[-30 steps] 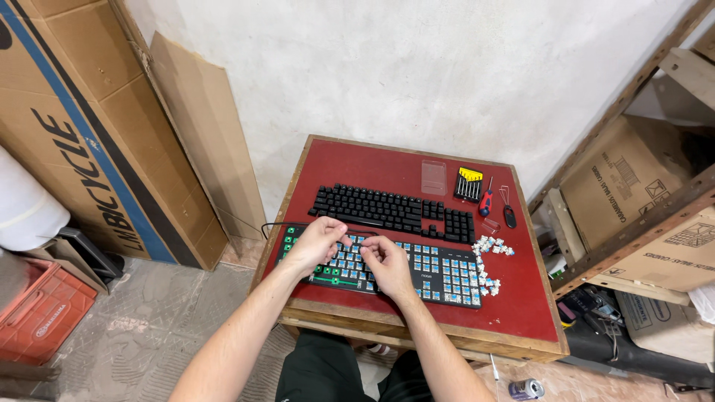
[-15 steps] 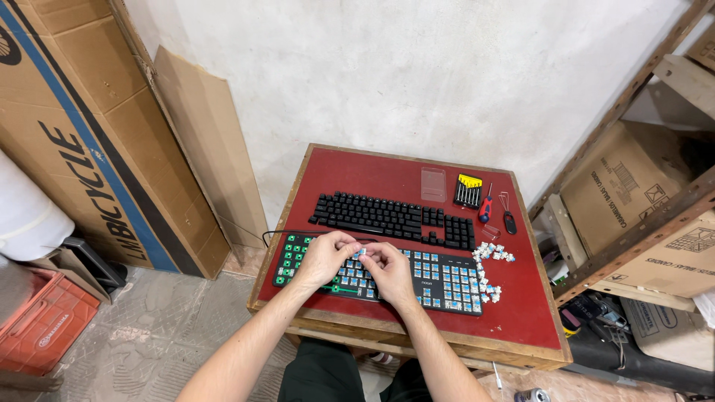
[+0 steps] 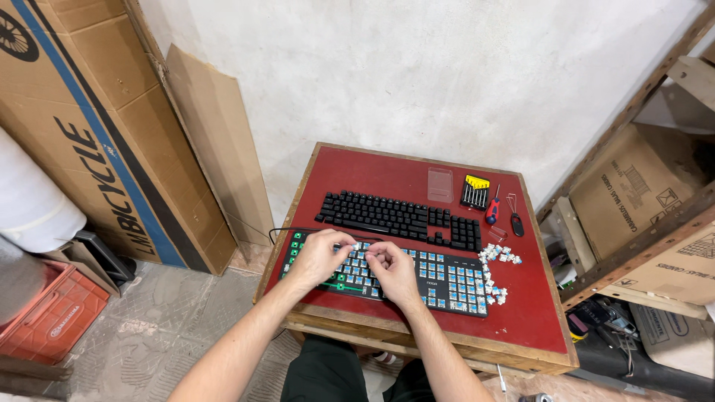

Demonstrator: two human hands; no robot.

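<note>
Both hands work over the left half of the stripped keyboard (image 3: 387, 274), which lies along the near edge of the red table (image 3: 387, 167) with its blue switches bare and a row of green ones at its left end. The left hand (image 3: 322, 257) and the right hand (image 3: 391, 269) meet at about the middle of that half, fingers curled and pinched together over one spot; whether they grip a switch or a small part between them cannot be told. The risk, as a judgement, lies in the small loose parts: the scatter of white and blue switches (image 3: 493, 272) sits at the keyboard's 3 o'clock end, unboxed, and a nudge of the board or a forearm could send them rolling off the table onto the cluttered floor. A pull at an angle could also bend a switch's pins. The black keyboard (image 3: 398, 217), at 12 o'clock, lies just beside the work and could be shoved. As for containers, the yellow-topped case (image 3: 474, 192) at 1 o'clock holds a row of screwdriver bits; a clear lid (image 3: 440, 184) lies beside it, holding nothing, and a red screwdriver (image 3: 492, 209) lies to the case's right.
</note>
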